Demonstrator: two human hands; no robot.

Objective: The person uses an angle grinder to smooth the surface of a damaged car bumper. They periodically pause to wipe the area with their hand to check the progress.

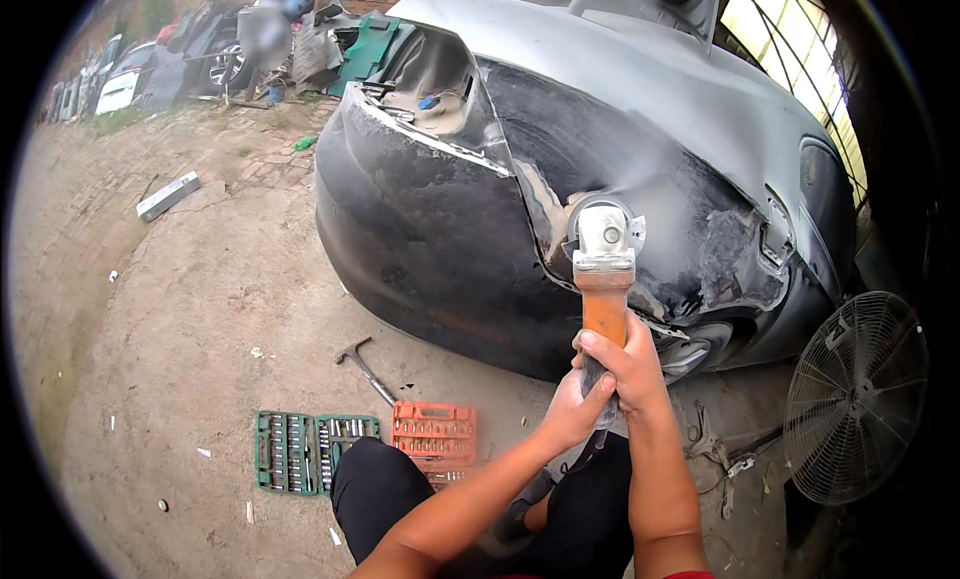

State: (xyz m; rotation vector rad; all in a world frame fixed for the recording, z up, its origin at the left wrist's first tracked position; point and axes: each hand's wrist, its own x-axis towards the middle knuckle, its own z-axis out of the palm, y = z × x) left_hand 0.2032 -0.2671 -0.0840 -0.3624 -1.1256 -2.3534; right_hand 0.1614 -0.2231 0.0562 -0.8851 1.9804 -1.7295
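Observation:
An orange angle grinder [604,309] with a dusty metal head points away from me, its disc against the dark, scuffed rear quarter panel [690,219] of a silver car. Whitish dust hangs around the disc. My right hand [628,364] wraps around the orange body from the right. Lower down, my left hand [580,409] grips the dark rear end of the grinder. Left of the disc is the dark bumper [430,229], with a bare, pale patch [545,214] along the panel's edge. Above the bumper, the tail-light recess [435,99] shows a blue connector.
On the ground lie a green socket set [287,454], an orange tool case [435,431] and a hammer [368,371]. A large round fan [857,397] stands at right. Farther off are a long pale box [168,196] and piled car parts [200,54].

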